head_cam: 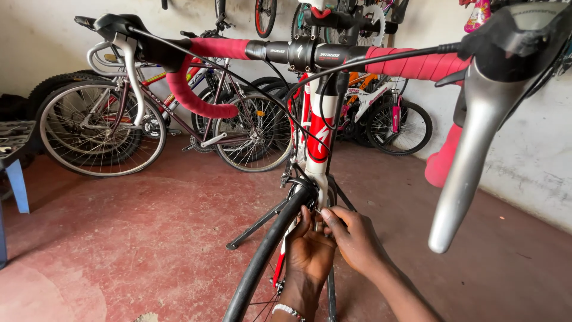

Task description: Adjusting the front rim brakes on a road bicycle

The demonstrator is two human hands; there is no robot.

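A red and white road bike (pixel 319 137) stands in front of me, its red-taped drop handlebar (pixel 214 48) across the top of the view. Its black front tyre (pixel 268 250) runs down toward me. My left hand (pixel 308 250) reaches up beside the fork, fingers curled at the front brake caliper (pixel 307 194). My right hand (pixel 354 238) meets it from the right, its fingertips pinching a small part at the same spot. What exactly the fingers hold is hidden. A beaded bracelet (pixel 289 310) sits on my left wrist.
A silver brake lever (pixel 471 161) hangs close at the right. Several bikes (pixel 149 119) lean on the back wall, and a small bike (pixel 393 119) stands behind. A black stand leg (pixel 256 226) lies on the red floor. A blue stool (pixel 15 167) stands at the left.
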